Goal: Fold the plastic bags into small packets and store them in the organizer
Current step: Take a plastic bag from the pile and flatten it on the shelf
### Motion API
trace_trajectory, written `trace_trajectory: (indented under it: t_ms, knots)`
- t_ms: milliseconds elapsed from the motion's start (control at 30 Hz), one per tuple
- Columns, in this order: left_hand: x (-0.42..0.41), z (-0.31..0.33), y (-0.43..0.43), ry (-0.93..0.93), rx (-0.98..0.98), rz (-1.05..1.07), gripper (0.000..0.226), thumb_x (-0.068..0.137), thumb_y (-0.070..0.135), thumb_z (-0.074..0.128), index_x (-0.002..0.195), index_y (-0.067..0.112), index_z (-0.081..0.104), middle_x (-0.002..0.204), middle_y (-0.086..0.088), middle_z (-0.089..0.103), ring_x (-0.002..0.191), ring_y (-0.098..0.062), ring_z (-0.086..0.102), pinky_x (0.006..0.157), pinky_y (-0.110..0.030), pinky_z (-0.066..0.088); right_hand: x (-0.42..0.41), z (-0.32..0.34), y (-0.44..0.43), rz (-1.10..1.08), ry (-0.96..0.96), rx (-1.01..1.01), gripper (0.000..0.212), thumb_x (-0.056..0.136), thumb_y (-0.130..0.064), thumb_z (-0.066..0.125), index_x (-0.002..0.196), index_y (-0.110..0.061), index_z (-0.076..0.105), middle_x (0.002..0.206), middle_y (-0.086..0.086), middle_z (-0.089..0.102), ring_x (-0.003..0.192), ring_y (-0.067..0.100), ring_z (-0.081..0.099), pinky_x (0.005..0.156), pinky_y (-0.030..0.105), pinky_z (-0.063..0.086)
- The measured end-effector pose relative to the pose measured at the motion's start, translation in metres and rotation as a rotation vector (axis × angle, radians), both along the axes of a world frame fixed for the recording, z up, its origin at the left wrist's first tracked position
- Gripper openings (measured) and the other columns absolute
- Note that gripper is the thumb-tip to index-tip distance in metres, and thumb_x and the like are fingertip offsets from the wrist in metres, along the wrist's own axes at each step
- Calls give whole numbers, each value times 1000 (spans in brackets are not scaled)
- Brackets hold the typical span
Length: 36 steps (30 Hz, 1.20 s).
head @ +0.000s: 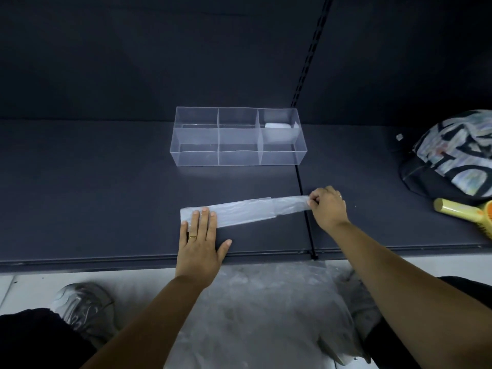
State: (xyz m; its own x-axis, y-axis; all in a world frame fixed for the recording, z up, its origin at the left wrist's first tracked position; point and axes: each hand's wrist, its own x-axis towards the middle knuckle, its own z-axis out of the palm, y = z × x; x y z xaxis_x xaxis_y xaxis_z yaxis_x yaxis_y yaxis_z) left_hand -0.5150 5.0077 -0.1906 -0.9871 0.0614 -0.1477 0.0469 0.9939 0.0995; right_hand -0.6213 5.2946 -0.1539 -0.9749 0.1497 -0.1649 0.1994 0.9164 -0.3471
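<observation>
A clear organizer (197, 159), divided into two rows of three compartments, is set on a dark shelf (106, 187). One white folded packet (278, 125) is held in the right-hand compartment of the organizer's far row. No contents are seen in the other five compartments.

A plastic bag (247, 211), folded into a long narrow strip, is laid on the shelf in front of the organizer, well apart from its near wall and roughly parallel to it. The right end of the strip extends past the organizer's right end.

The hands are kept apart, one at each end of the strip. The left hand (201, 243) is laid flat, with straight fingers pressed on the strip's left end, below the organizer's left compartments. A ring (192, 237) is worn on it. The right end of the strip is pinched by the curled fingers of the right hand (328, 209). Whether that end is raised off the shelf cannot be determined.

To the right of the organizer, a patterned cap (458, 161) and a yellow-handled object (458, 209) are placed near the shelf's edge. Below the shelf's front edge, loose plastic (266, 302) is spread on the floor beside a shoe (82, 307).
</observation>
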Motion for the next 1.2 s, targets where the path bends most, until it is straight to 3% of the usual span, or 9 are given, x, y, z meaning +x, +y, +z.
trace_trajectory:
  t_ms: [133, 300, 400, 533, 700, 833, 933, 1067, 1200]
  knots:
    - [-5, 0, -10, -20, -30, -60, 93, 72, 64, -36, 147, 14, -17, 157, -7, -17, 145, -26, -17, 119, -43, -9, 1, 10, 5, -8, -110, -131, 17, 98, -15, 48, 98, -4, 62, 110, 16, 55, 105, 32, 52, 87, 38, 44]
    - [-21, 15, -44, 12, -1, -270, 88, 88, 61, -18, 151, 11, 19, 158, -5, 13, 147, -27, 10, 120, -42, 6, 36, 23, -3, -425, -287, -915, 17, 95, -4, 52, 80, -2, 59, 73, 10, 67, 75, 26, 67, 60, 24, 56]
    - [-30, 22, -60, 25, -64, -362, 89, 91, 59, -16, 148, 9, 32, 157, -4, 22, 147, -25, 13, 120, -42, 6, 55, 21, -9, -587, -312, -1093, 6, 91, -4, 59, 85, -4, 59, 77, 9, 56, 73, 21, 60, 59, 30, 59]
    - [-24, 26, -32, 82, 77, -362, 72, 95, 54, 14, 143, 7, 40, 157, -5, 24, 147, -20, 10, 120, -35, -3, 56, 30, -15, -478, -374, -933, 23, 86, -17, 71, 105, -7, 62, 94, 3, 56, 84, 15, 59, 62, 26, 55]
    - [4, 19, 52, 48, 360, -348, 83, 91, 58, 43, 152, 12, 13, 161, -4, 7, 148, -15, -4, 119, -30, -9, 71, 49, -28, -300, -413, -681, 21, 82, -4, 68, 102, -5, 63, 65, 9, 67, 60, 19, 58, 51, 22, 42]
    - [19, 33, 100, 125, 731, -91, 62, 93, 33, 58, 147, 14, 35, 151, -3, 38, 140, -18, 33, 118, -28, 19, 73, 74, -35, -193, -548, -858, 17, 82, -14, 73, 97, -9, 67, 73, 5, 73, 66, 13, 70, 61, 22, 52]
    - [20, 48, 103, 143, 1012, 204, 30, 97, 17, 51, 124, 19, 64, 115, 2, 69, 102, -12, 63, 90, -22, 47, 65, 86, -39, -153, -424, -941, 26, 89, -34, 64, 100, -11, 68, 90, 5, 73, 69, 11, 65, 63, 20, 53]
    - [2, 64, 79, -11, 1386, 598, 35, 95, 11, 52, 61, 18, 56, 60, 6, 53, 55, -4, 45, 59, -25, 35, 59, 79, -44, 60, -365, -1057, 35, 92, -33, 58, 125, -24, 56, 125, -12, 62, 66, 8, 54, 72, 24, 50]
    - [-19, 60, 53, -316, 1674, 853, 21, 98, 25, 51, 91, 11, 64, 85, -10, 67, 77, -23, 61, 72, -33, 47, 60, 51, -73, 184, -586, -952, 45, 86, -11, 69, 128, -20, 52, 114, -3, 69, 56, 8, 48, 60, 23, 43]
